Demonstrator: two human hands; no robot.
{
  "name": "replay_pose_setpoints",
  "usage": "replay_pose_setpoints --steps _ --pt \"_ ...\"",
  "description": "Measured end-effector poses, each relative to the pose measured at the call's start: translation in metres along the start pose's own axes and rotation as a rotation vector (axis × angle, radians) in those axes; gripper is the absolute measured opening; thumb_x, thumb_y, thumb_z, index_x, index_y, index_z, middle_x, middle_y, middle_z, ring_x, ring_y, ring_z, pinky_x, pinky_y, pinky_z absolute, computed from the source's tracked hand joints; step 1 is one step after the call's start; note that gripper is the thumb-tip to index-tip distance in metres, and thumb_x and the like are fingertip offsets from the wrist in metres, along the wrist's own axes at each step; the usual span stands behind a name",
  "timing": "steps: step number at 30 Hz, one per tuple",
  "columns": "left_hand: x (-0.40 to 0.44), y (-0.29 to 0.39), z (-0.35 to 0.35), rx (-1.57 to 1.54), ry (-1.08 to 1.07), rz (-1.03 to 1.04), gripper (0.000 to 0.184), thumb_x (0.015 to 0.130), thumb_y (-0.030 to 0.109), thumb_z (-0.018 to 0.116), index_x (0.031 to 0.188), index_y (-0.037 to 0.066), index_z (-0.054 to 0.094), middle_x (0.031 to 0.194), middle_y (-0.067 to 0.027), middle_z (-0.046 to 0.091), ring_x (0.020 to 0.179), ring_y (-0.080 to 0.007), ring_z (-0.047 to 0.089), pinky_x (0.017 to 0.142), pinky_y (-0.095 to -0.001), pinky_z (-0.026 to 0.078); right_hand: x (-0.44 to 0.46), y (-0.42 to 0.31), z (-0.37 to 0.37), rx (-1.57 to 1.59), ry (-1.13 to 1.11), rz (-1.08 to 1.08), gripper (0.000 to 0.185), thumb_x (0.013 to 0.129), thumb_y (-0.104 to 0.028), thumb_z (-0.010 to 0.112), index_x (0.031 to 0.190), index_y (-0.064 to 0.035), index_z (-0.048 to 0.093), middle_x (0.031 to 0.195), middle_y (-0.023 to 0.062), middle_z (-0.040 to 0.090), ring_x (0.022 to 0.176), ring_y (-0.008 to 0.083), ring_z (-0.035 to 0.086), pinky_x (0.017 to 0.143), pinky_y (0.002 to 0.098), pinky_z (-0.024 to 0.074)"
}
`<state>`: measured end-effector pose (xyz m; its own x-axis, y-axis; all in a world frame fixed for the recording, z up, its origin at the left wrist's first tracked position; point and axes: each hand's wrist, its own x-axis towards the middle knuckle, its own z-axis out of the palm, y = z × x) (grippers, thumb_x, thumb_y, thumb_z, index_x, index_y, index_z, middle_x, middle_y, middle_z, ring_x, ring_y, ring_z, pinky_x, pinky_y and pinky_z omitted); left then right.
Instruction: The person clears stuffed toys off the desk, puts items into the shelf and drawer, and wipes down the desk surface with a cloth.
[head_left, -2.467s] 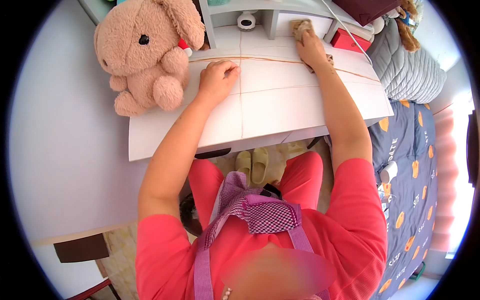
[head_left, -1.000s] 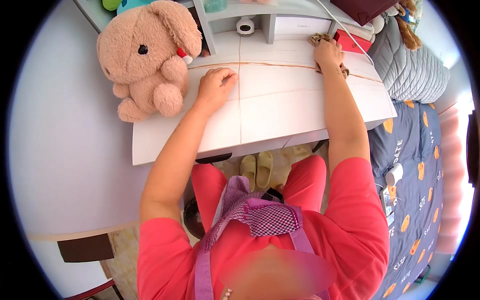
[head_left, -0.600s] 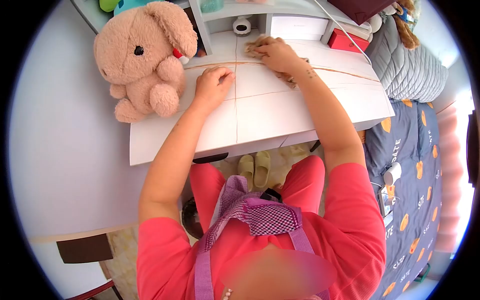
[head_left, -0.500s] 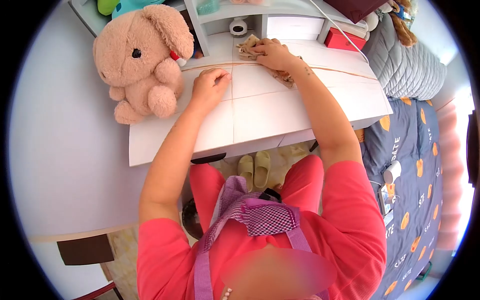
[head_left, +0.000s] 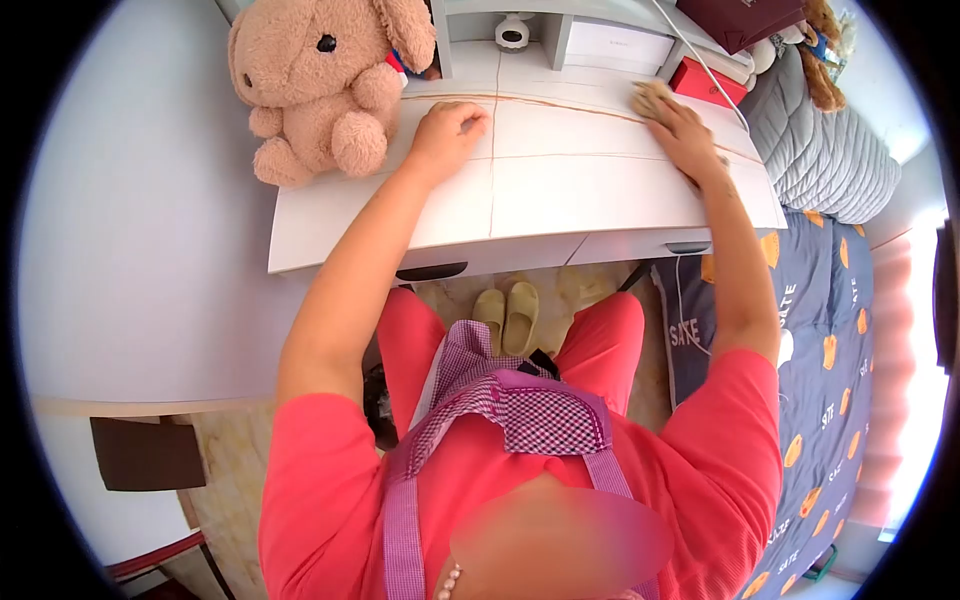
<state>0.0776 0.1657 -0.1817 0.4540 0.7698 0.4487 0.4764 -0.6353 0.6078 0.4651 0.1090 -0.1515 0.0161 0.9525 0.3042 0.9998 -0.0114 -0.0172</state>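
Observation:
My right hand (head_left: 685,138) presses a crumpled beige cloth (head_left: 652,98) onto the white desk (head_left: 590,200) near its right end. Part of the cloth shows beyond my fingertips, and the rest is hidden under the palm. My left hand (head_left: 448,138) rests on the desk's left half with its fingers loosely curled in and nothing seen in them. Just left of that hand sits a tan plush toy (head_left: 325,95) with floppy ears.
A white camera (head_left: 512,34) and a white box (head_left: 618,47) stand in the shelf at the back. Close beyond my right hand lies a red box (head_left: 706,82), with a white cable (head_left: 690,45) hanging across it. A bed with dark patterned bedding (head_left: 820,330) adjoins on the right.
My right hand has slid the cloth rightward along the desk, from the middle to near the red box. My left hand stays curled on the desk. The view has shifted slightly.

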Motion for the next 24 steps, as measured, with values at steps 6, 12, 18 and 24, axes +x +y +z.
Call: replay_pose_setpoints --steps 6,12,18,24 --pt "0.0 0.026 0.01 0.572 -0.279 -0.009 0.063 0.093 0.057 0.036 0.141 0.017 0.039 0.151 -0.0067 0.03 0.141 -0.0251 0.021 0.113 -0.0474 0.018 -0.076 0.105 -0.029 -0.12 -0.025 0.35 0.061 0.092 -0.047 0.045 0.141 -0.0106 0.04 0.147 0.0095 0.038 0.136 0.0294 0.032 0.109 0.0431 0.0273" --pt "0.001 0.032 0.01 0.561 -0.319 -0.075 0.073 0.091 0.063 0.034 0.147 0.016 0.031 0.154 -0.0071 0.025 0.143 -0.0247 0.017 0.115 -0.0463 0.014 -0.08 0.067 -0.027 -0.144 -0.078 0.286 0.066 0.093 -0.049 0.042 0.145 -0.0094 0.034 0.149 0.0129 0.033 0.139 0.0317 0.028 0.11 0.0465 0.0249" --pt "0.001 0.026 0.011 0.537 -0.253 -0.164 0.07 0.094 0.055 0.036 0.145 0.007 0.032 0.153 -0.0114 0.025 0.143 -0.0263 0.018 0.115 -0.0451 0.015 -0.074 -0.072 -0.028 -0.033 -0.102 -0.185 0.066 0.092 -0.046 0.048 0.144 -0.0064 0.034 0.148 0.016 0.033 0.137 0.0338 0.029 0.11 0.0482 0.024" --pt "-0.021 0.041 0.002 0.546 -0.334 -0.106 0.066 0.096 0.047 0.035 0.144 0.002 0.03 0.152 -0.0164 0.025 0.143 -0.0299 0.019 0.115 -0.0465 0.014 -0.023 -0.159 -0.004 0.082 -0.086 -0.452 0.061 0.093 -0.047 0.043 0.143 -0.0112 0.037 0.147 0.0154 0.034 0.136 0.0316 0.03 0.111 0.0499 0.0236"
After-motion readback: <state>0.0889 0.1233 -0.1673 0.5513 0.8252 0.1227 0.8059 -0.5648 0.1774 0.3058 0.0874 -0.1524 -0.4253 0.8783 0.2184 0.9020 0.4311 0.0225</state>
